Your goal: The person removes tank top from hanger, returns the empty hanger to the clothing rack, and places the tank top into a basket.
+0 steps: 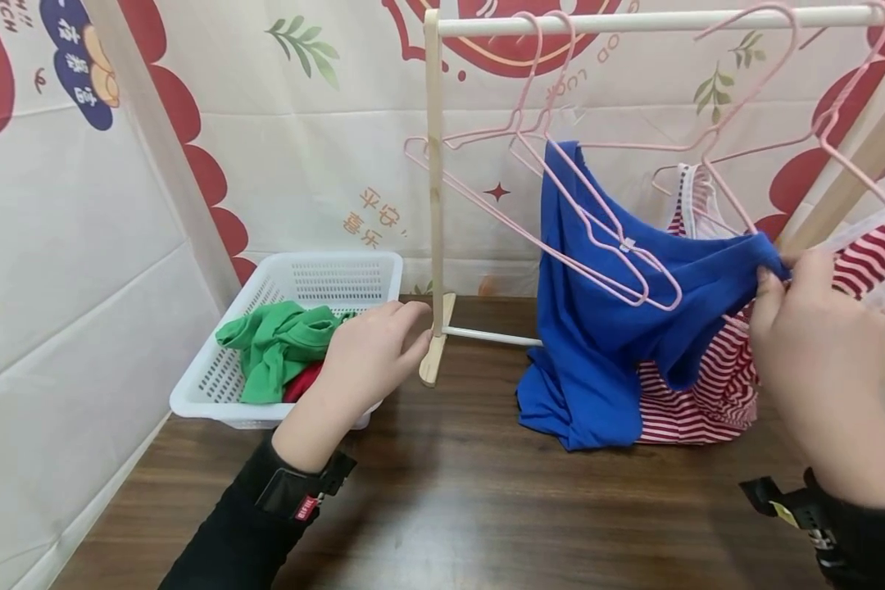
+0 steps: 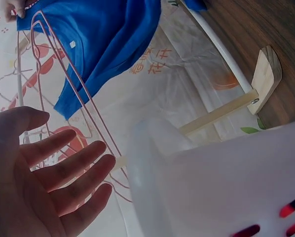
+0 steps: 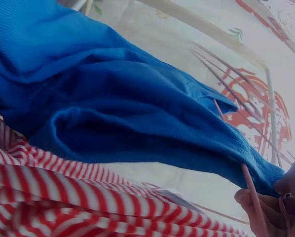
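My right hand [image 1: 826, 328] pinches the shoulder edge of a blue shirt [image 1: 597, 328], between thumb and fingers. A pink hanger [image 3: 251, 187] runs into the cloth right beside those fingertips in the right wrist view. The shirt's other shoulder stands up at the left, behind two more pink hangers [image 1: 560, 164], and its lower part lies on the table. Between the white basket [image 1: 192, 385] and the rack's wooden post [image 1: 435, 180], my left hand [image 1: 369, 336] is held with fingers spread and nothing in it; its palm shows in the left wrist view [image 2: 63, 182].
A green garment [image 1: 273, 344] and a red one [image 1: 302, 381] lie in the basket. Red-and-white striped clothing [image 1: 708, 410] hangs behind and right of the blue shirt. The rack's white top rail [image 1: 634, 22] crosses above, and its wooden foot [image 1: 437, 352] stands on the table.
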{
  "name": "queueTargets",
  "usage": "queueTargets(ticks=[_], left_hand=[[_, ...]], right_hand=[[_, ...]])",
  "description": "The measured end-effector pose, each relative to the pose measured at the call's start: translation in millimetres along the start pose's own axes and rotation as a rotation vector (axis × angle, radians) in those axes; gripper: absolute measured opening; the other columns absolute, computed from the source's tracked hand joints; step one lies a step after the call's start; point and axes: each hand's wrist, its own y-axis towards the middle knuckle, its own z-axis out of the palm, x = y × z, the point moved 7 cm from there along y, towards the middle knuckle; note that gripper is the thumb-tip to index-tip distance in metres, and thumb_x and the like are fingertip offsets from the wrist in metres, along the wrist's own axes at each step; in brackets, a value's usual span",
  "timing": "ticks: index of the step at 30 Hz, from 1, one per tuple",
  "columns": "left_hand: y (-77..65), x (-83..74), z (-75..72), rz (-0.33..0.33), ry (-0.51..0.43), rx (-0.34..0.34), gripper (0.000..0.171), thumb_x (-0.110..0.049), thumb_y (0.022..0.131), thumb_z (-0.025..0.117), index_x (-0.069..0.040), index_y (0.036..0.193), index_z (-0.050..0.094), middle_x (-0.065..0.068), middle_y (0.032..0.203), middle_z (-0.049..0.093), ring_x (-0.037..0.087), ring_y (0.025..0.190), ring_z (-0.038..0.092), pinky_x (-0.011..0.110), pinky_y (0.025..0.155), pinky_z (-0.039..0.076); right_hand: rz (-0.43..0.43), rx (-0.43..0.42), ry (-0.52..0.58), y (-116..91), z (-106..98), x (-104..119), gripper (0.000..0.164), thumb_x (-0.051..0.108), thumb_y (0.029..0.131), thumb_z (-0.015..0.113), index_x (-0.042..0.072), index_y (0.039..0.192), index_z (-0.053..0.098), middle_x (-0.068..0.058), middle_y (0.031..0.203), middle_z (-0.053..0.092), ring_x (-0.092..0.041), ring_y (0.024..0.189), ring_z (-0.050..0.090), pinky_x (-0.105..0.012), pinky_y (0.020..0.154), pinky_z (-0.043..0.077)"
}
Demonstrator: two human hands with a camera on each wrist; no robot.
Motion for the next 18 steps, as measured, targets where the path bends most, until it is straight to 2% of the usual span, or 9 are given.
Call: queueTargets(ticks=[5, 8, 18], left_hand=[[-1.1, 2.7, -4.4, -0.001, -0.004, -0.028, 0.025, -0.026, 0.094, 0.059, -0.016, 0.115, 0.067, 0.002, 0.096, 0.069, 0.022, 0.082, 0.066, 0.037, 0.057, 0.050], [-2.2, 4.5, -6.0, -0.002, -0.006, -0.039, 0.026, -0.027, 0.094, 0.059, -0.016, 0.116, 0.067, 0.002, 0.098, 0.069, 0.023, 0.085, 0.067, 0.038, 0.059, 0.050], [-6.2, 13.2, -3.5, -0.042, -0.002, 0.006, 0.030, -0.029, 0.094, 0.060, -0.014, 0.118, 0.066, 0.004, 0.112, 0.069, 0.022, 0.100, 0.066, 0.039, 0.068, 0.053]], right_hand=[[-0.037, -0.029, 0.028, -6.5, 8.2, -3.1, 0.034, 0.018, 0.103, 0.044, -0.016, 0.108, 0.047, -0.036, 0.060, 0.044, -0.051, 0.044, 0.042, -0.053, 0.039, 0.026], [-0.047, -0.028, 0.050, -7.3, 14.0, -5.4, 0.031, 0.016, 0.101, 0.048, -0.013, 0.111, 0.050, -0.036, 0.062, 0.047, -0.053, 0.045, 0.042, -0.055, 0.040, 0.025], [-0.008, 0.088, 0.161, -8.2, 32.6, -16.4, 0.028, 0.013, 0.100, 0.052, -0.009, 0.117, 0.053, -0.035, 0.076, 0.059, -0.051, 0.053, 0.049, -0.053, 0.047, 0.029]])
